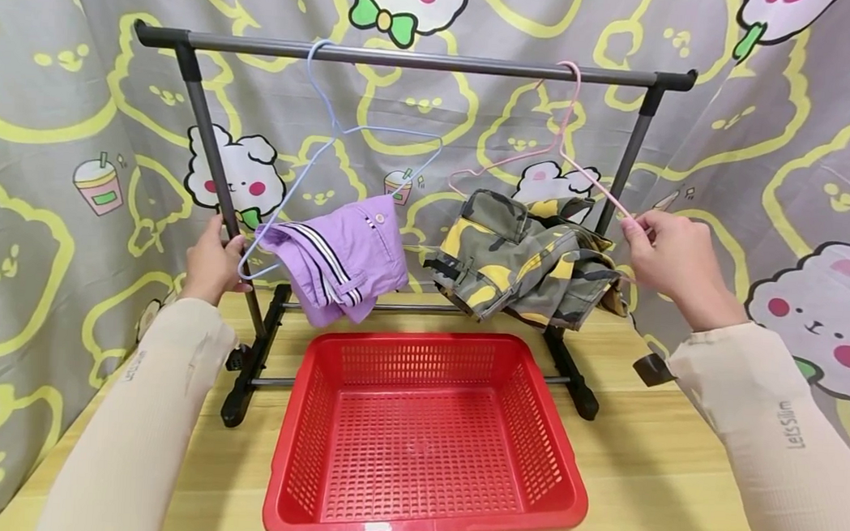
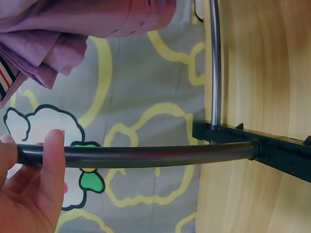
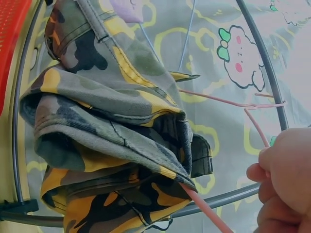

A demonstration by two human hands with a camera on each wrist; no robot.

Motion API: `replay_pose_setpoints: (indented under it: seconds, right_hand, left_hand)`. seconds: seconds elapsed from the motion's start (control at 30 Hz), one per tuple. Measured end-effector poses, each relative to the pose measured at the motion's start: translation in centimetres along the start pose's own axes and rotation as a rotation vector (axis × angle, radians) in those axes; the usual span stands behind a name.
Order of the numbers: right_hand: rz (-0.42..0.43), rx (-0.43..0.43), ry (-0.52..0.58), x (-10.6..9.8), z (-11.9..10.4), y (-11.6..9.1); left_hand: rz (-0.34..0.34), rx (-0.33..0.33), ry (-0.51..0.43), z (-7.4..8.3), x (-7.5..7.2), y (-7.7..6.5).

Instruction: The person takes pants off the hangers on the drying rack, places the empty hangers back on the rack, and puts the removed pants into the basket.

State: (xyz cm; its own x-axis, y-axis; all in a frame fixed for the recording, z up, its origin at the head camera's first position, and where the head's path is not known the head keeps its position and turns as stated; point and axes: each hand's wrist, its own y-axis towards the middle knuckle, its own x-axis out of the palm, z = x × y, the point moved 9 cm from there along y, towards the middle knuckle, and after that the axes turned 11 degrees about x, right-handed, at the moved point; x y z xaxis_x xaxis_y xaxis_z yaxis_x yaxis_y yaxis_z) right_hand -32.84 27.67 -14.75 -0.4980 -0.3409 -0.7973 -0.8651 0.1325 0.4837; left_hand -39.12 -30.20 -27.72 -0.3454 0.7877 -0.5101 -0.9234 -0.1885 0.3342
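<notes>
At the left, my left hand (image 1: 209,262) holds the dark left post (image 2: 131,156) of a clothes rack, with fingers on both sides of the tube. Beside it, purple shorts (image 1: 356,257) with a striped trim hang folded over a light blue hanger (image 1: 294,188). My right hand (image 1: 677,256) pinches the sloping right arm of a pink hanger (image 1: 594,181), whose hook is over the rack's top bar (image 1: 445,60). Camouflage shorts (image 3: 112,116) in green, yellow and black hang bunched over the pink hanger, left of the right hand.
A red plastic basket (image 1: 417,521) with perforated walls stands on the wooden table (image 1: 645,490), in front of the rack. The rack's black feet (image 1: 246,380) rest on the table. A patterned curtain (image 1: 794,85) hangs close behind and at both sides.
</notes>
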Motion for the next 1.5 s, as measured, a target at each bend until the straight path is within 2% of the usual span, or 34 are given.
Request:
replay_pose_setpoints:
  seconds: [0.23,0.37,0.67,1.1,1.33,1.5]
  right_hand:
    - [-0.014,0.007,-0.006,0.1,-0.2,-0.1]
    - [0.006,-0.005,-0.001,0.1,-0.3,-0.2]
    - [0.051,-0.021,-0.004,-0.6,-0.2,-0.3]
    - [0.108,-0.046,-0.001,-1.3,-0.1,-0.2]
    - [0.103,-0.046,0.008,-1.1,-0.1,-0.4]
    - [0.131,-0.051,0.0,-1.5,-0.2,-0.3]
  left_hand:
    - [0.002,-0.031,-0.009,-0.3,-0.3,-0.4]
    - [-0.001,-0.036,-0.015,-0.5,-0.3,-0.5]
    - [0.003,-0.015,-0.027,-0.4,-0.2,-0.2]
    - [0.007,-0.015,0.003,0.3,0.0,-0.5]
    - [0.017,-0.014,0.026,0.0,-0.2,-0.9]
    - [0.022,0.022,0.003,0.5,-0.2,-0.6]
